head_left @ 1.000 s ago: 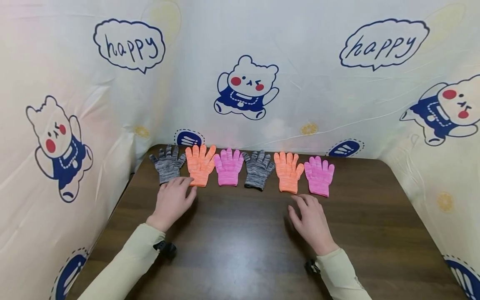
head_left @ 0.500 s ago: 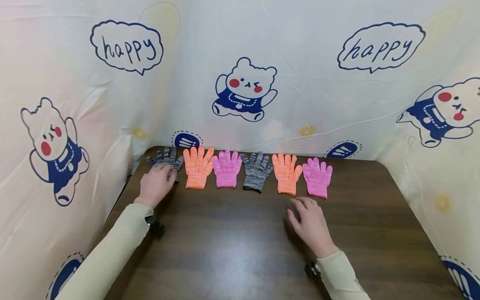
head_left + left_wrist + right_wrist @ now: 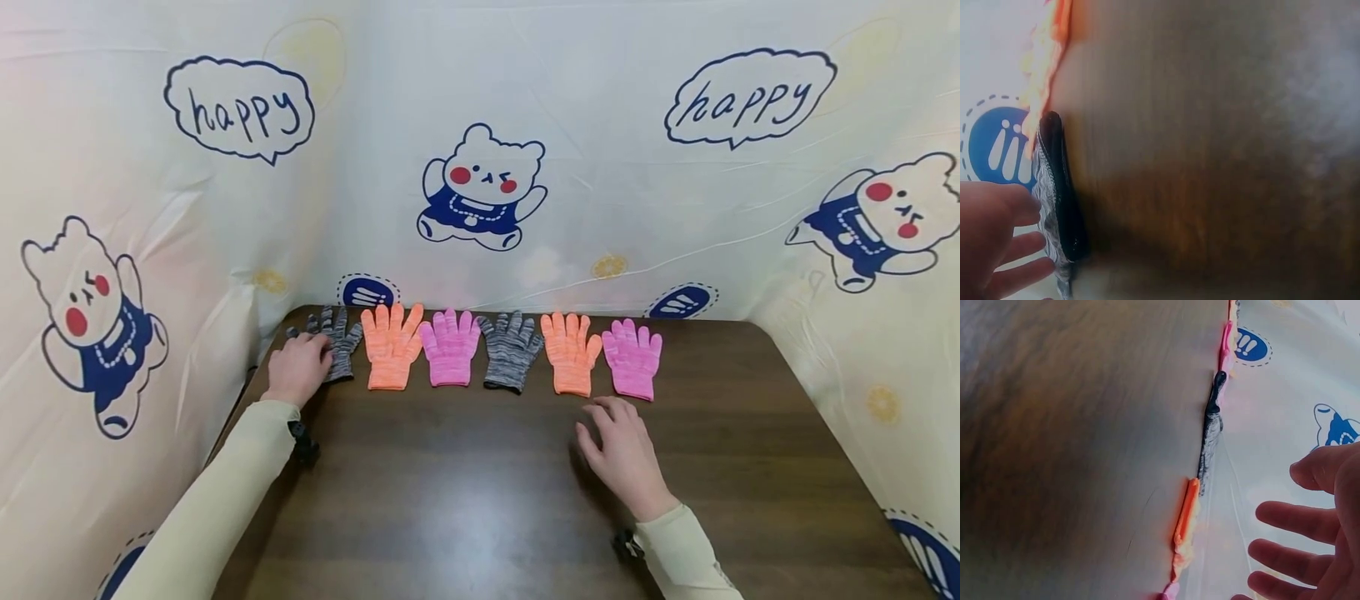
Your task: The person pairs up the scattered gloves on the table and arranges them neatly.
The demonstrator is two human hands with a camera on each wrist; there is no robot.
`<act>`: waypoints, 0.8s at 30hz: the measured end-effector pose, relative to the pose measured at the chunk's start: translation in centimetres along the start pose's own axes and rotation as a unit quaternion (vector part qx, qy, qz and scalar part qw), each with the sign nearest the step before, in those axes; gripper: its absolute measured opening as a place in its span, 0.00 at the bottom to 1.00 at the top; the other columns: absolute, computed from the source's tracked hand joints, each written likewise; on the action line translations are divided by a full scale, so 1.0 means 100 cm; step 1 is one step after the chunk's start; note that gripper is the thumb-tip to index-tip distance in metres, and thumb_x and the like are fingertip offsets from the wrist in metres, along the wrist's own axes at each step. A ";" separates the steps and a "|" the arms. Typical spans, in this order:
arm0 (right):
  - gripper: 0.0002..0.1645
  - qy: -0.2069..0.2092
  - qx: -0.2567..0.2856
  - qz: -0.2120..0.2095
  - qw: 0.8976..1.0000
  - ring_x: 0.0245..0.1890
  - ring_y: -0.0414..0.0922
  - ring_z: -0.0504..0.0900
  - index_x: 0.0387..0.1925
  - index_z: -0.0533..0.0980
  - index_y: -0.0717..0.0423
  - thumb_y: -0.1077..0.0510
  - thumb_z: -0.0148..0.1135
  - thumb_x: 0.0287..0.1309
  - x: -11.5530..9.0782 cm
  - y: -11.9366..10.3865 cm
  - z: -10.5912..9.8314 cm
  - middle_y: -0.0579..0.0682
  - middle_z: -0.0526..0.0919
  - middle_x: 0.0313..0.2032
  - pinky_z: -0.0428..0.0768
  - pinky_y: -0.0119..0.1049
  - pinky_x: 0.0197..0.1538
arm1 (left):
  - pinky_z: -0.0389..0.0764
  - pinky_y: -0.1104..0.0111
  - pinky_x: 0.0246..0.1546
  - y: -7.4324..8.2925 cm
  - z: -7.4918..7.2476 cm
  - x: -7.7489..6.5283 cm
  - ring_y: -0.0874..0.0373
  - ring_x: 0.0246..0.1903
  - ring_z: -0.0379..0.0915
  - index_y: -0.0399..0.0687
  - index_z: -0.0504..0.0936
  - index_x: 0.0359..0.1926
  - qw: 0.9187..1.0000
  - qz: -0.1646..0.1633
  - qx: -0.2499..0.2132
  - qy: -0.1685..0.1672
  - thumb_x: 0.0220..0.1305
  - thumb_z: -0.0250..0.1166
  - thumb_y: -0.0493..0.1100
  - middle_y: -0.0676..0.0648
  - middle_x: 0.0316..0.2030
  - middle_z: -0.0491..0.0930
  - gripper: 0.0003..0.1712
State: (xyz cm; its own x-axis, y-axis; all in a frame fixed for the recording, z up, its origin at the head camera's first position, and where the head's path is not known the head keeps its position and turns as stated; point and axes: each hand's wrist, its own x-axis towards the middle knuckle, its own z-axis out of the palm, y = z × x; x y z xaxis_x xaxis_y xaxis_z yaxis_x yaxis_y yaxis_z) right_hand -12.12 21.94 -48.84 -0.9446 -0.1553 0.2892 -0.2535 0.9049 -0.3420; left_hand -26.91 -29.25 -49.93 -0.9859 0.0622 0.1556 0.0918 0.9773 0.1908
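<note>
Six knitted gloves lie in a row, fingers pointing away. My left hand [image 3: 298, 367] is over the left part of the leftmost grey striped glove [image 3: 342, 348], covering its thumb side. In the left wrist view its loosely bent fingers reach the side of that glove [image 3: 1054, 206], whose dark cuff faces the camera. My right hand [image 3: 622, 450] hovers, fingers relaxed and holding nothing, just in front of an orange glove [image 3: 572, 358] and a pink glove [image 3: 633, 358]. Between lie another orange glove [image 3: 391, 350], a pink glove [image 3: 450, 350] and a second grey glove [image 3: 512, 354].
The gloves lie along the far edge of a dark brown wooden table [image 3: 465, 467]. A pale printed cloth [image 3: 600, 192] hangs behind the table and along both sides. Each wrist carries a small black camera.
My left hand has moved left, from the gap between the grey and orange gloves to the grey glove's left side. The right hand has stayed nearly still. The head view has shifted slightly.
</note>
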 end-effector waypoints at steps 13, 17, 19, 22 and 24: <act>0.16 0.007 0.003 -0.003 1.000 0.59 0.62 0.76 0.47 0.85 0.61 0.55 0.73 0.62 -0.001 0.003 0.000 0.63 0.81 0.55 0.77 0.63 0.62 | 0.72 0.34 0.46 -0.002 0.003 0.010 0.30 0.48 0.75 0.36 0.84 0.49 0.999 -0.021 0.009 -0.035 0.72 0.65 0.40 0.29 0.48 0.79 0.11; 0.16 0.009 0.002 -0.002 1.000 0.61 0.63 0.75 0.47 0.85 0.61 0.55 0.73 0.62 -0.001 0.004 0.001 0.63 0.81 0.56 0.76 0.64 0.63 | 0.72 0.34 0.47 -0.003 0.005 0.011 0.30 0.47 0.76 0.36 0.84 0.47 0.999 -0.027 0.002 -0.036 0.72 0.65 0.39 0.30 0.46 0.80 0.10; 0.17 0.010 0.000 -0.002 1.000 0.63 0.65 0.74 0.48 0.85 0.61 0.55 0.72 0.62 -0.001 0.004 0.001 0.64 0.81 0.57 0.73 0.66 0.65 | 0.72 0.34 0.47 -0.004 0.006 0.011 0.30 0.46 0.76 0.36 0.84 0.46 0.999 -0.025 -0.001 -0.032 0.73 0.65 0.39 0.30 0.45 0.80 0.09; 0.21 0.008 -0.007 0.000 1.000 0.70 0.67 0.68 0.53 0.84 0.61 0.53 0.72 0.63 -0.002 0.004 0.001 0.65 0.79 0.61 0.65 0.70 0.70 | 0.72 0.34 0.45 -0.004 0.006 0.009 0.30 0.45 0.77 0.36 0.84 0.44 0.999 -0.023 -0.006 -0.025 0.73 0.64 0.38 0.31 0.44 0.80 0.08; 0.25 0.005 -0.013 0.002 1.000 0.73 0.68 0.64 0.57 0.83 0.60 0.52 0.71 0.63 -0.002 0.004 0.001 0.66 0.77 0.64 0.60 0.72 0.72 | 0.72 0.34 0.45 -0.004 0.006 0.009 0.31 0.45 0.77 0.35 0.84 0.44 0.999 -0.025 -0.007 -0.024 0.72 0.64 0.38 0.31 0.44 0.80 0.08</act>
State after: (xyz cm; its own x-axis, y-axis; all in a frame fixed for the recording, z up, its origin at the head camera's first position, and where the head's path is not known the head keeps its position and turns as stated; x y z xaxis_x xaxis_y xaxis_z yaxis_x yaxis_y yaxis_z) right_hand -12.02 22.30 -49.09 -0.9437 -0.1471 0.2962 -0.2430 0.9160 -0.3194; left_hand -27.88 -29.50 -50.50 -0.9949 0.0241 0.0984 0.0444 0.9766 0.2102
